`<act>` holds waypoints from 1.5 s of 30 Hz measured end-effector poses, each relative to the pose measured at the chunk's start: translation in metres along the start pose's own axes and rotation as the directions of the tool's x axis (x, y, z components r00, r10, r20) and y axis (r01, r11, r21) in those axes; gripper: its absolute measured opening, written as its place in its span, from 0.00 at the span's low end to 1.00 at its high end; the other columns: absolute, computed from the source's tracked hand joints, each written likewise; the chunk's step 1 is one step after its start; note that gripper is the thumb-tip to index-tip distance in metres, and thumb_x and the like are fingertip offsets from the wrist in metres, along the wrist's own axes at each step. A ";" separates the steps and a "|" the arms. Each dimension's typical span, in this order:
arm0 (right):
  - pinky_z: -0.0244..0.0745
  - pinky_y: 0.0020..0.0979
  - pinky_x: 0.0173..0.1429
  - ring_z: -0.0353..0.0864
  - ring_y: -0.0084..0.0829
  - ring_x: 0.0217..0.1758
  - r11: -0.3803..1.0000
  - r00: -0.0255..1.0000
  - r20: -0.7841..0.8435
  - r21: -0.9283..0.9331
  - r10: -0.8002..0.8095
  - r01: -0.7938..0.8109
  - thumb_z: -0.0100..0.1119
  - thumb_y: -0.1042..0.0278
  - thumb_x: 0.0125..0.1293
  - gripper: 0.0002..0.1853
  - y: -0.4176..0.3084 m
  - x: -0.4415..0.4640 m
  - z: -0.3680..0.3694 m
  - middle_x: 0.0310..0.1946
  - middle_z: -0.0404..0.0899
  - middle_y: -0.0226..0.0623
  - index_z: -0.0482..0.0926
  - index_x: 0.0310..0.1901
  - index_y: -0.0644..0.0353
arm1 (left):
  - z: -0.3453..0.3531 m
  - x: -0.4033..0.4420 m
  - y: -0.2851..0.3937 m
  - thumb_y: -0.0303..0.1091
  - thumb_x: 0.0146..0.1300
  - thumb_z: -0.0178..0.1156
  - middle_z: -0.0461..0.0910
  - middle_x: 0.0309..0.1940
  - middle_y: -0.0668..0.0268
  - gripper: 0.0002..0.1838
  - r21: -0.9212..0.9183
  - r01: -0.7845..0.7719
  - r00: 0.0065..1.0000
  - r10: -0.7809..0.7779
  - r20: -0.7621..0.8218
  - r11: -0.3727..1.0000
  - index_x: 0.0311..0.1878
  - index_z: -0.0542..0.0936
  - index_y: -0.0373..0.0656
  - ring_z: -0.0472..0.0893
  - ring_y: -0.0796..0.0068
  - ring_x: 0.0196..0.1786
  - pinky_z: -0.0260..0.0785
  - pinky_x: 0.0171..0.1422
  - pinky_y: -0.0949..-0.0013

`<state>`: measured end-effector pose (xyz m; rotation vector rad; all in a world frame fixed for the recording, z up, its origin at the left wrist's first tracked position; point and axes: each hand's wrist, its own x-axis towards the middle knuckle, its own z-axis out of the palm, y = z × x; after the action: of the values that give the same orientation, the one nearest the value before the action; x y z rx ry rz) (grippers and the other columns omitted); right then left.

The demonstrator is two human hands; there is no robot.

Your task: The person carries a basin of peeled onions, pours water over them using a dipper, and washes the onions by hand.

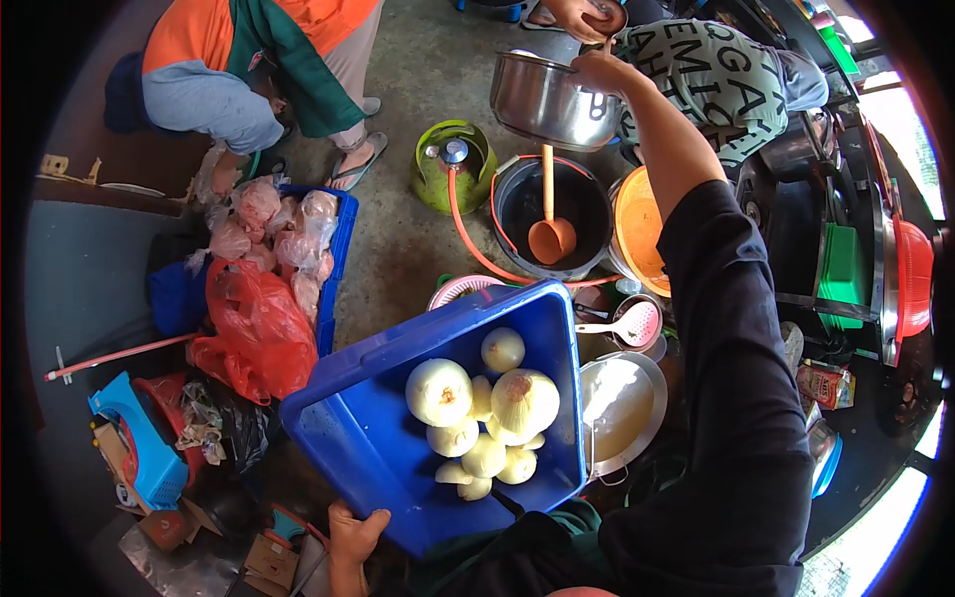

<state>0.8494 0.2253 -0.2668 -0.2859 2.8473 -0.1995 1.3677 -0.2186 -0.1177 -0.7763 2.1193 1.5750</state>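
Note:
My left hand [355, 537] grips the near rim of a blue plastic bin [348, 453], its thumb up. Several peeled onions [524, 403] of mixed sizes lie in the tilted bin, close to my body. My right arm reaches far forward, and my right hand [603, 76] is closed at the rim of a stainless steel pot [542, 99]; the pot's inside is mostly hidden. Just beyond the pot, another person's hand [577, 16] holds a round brown object [607, 18].
Ahead sit a green gas cylinder [450, 179] with an orange hose and a black bucket [517, 199] with an orange dipper [552, 241]. Bagged meat [298, 224] fills a blue crate at left. Right stands a metal pan of liquid [617, 413]. Two people are nearby.

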 end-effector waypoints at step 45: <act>0.64 0.55 0.59 0.66 0.53 0.61 0.913 0.792 -0.538 0.404 0.288 -0.058 0.57 0.62 0.59 0.18 -0.001 -0.072 -0.007 0.55 0.72 0.49 0.77 0.52 0.56 | 0.011 -0.002 0.009 0.22 0.50 0.59 0.80 0.29 0.70 0.05 0.086 -0.015 1.000 0.015 0.006 0.996 0.32 0.79 0.35 0.76 0.81 0.32 0.69 0.40 0.74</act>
<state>0.9157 0.2403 -0.2419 0.1631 3.3169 -0.9256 1.3632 -0.2063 -0.1136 -0.7279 2.1781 1.4813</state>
